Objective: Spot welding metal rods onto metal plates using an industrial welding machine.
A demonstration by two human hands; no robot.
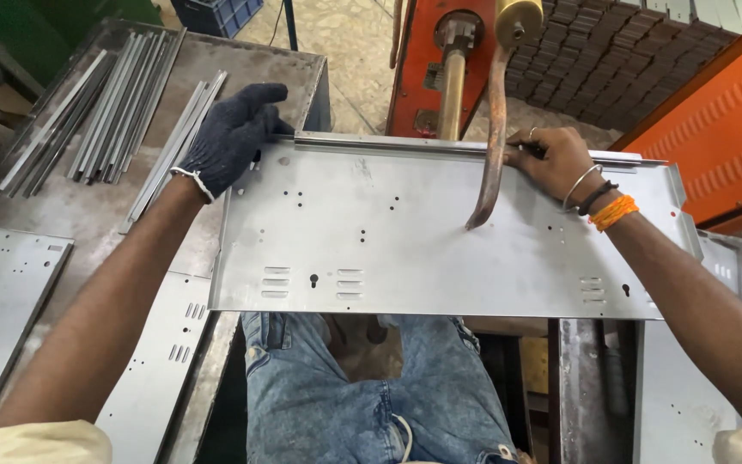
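A: Nearest the lens: blue denim knees, seated, under the front edge of the work. Left of them?

B: Flat punched sheet blanks on the steel bench; farther back, a spread of thin metal strips.

A: The main piece?

B: Grey sheet-metal panel, wide, lying flat across the lap gap, far edge folded up. Small round holes scattered, louvre slots and keyholes along the near edge.

A: Left hand?

B: Dark knit glove, palm down on the panel's far left corner, fingers curled together over the folded edge.

A: Middle?

B: A curved copper electrode arm of the orange spot welder comes down, tip at the panel surface.

A: Right hand?

B: Bare, ring and bangles, fingers close together, pinching the far edge just right of the arm.
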